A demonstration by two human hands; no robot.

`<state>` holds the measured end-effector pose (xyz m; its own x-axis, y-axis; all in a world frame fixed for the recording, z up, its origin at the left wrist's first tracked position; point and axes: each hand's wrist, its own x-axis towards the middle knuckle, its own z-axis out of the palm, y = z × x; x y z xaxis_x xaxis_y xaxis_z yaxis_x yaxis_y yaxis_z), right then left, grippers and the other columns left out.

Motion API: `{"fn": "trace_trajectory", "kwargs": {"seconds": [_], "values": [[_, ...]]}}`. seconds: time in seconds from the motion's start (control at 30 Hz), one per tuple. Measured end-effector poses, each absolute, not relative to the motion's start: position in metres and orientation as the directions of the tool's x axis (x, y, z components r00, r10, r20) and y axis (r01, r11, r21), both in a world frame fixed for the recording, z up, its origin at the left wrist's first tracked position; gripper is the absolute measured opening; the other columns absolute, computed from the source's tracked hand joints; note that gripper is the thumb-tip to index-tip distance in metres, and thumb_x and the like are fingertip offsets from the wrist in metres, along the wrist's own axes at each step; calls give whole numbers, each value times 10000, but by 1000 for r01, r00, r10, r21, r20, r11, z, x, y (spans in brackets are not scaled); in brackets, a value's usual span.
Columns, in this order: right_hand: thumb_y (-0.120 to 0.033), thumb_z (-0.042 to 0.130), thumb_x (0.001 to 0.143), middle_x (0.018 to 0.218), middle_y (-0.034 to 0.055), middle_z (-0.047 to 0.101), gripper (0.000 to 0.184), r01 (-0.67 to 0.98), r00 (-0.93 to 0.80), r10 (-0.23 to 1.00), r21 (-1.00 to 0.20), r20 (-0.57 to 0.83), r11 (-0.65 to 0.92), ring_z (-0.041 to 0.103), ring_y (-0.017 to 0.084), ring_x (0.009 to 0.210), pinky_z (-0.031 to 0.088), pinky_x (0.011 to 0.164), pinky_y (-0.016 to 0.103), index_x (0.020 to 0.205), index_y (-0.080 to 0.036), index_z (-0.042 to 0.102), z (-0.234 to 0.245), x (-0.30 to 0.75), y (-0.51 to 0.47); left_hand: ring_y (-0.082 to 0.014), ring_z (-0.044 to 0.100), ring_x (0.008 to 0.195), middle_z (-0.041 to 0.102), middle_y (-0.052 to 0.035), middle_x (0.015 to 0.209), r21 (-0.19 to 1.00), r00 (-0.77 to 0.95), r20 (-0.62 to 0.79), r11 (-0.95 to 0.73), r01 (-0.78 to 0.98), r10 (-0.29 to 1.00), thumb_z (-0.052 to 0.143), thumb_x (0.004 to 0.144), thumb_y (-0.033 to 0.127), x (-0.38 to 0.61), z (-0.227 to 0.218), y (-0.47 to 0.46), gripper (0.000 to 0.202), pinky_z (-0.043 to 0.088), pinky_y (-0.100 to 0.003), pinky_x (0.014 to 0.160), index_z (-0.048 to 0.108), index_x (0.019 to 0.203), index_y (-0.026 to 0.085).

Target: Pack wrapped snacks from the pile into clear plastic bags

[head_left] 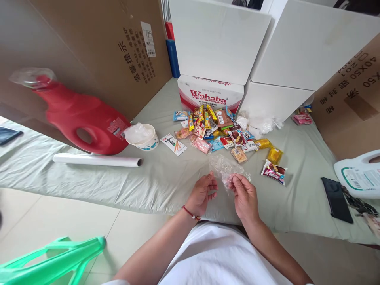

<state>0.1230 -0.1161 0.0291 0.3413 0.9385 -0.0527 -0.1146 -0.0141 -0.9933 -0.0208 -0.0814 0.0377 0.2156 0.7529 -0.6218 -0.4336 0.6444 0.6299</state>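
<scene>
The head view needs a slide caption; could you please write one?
The right hand pinches clear plastic, the left hand close by, near wrapped snacks.

The left forearm (157, 246) and right forearm (277, 250), both bare, slant inward from the bottom of the frame. The left hand (203, 194), just below centre, curls loosely, palm turned inward. The right hand (245, 194), right of it and well apart, pinches between thumb and forefinger.
</scene>
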Motion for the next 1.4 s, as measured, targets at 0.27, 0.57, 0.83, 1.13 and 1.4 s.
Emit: {"fn": "trace_trajectory", "kwargs": {"seconds": [0.27,0.57,0.83,1.13,1.4], "values": [[-464,772,831,914,21,710,244,-290,397,904,-956,-155,-37,586,151,791,479,726,267,924,-238,768,39,141,-114,-104,611,724,642,6,788,602,339,-570,661,-448,748,910,541,285,-33,44,-65,363,495,-225,629,606,701,163],[-564,704,856,887,17,643,345,-159,525,843,-986,-119,-40,627,165,788,551,633,269,907,-232,627,53,165,-100,-200,736,786,674,-1,763,686,349,-581,673,-276,735,916,533,272,-83,71,-47,409,580,-319,749,567,720,169],[-592,516,968,676,-41,570,385,330,385,923,-934,2,-135,510,118,478,420,463,240,1026,-226,616,57,173,-106,-45,401,403,458,108,645,945,27,-319,320,-59,947,696,784,460,-94,45,-58,310,392,-202,428,530,911,231],[-411,516,907,579,-68,489,259,606,-302,890,-789,-343,-99,438,102,427,340,459,222,884,-181,634,60,196,0,-74,392,456,455,77,717,889,188,-445,408,208,875,673,777,615,-151,11,-97,478,403,-249,455,530,1005,219],[-177,560,881,662,-28,572,137,639,-454,856,-760,-248,119,480,110,592,339,598,222,821,-174,683,38,126,45,-291,586,1099,614,-138,1143,422,17,486,-252,871,874,504,845,107,-150,34,-111,313,508,-464,934,626,1118,203]]}}
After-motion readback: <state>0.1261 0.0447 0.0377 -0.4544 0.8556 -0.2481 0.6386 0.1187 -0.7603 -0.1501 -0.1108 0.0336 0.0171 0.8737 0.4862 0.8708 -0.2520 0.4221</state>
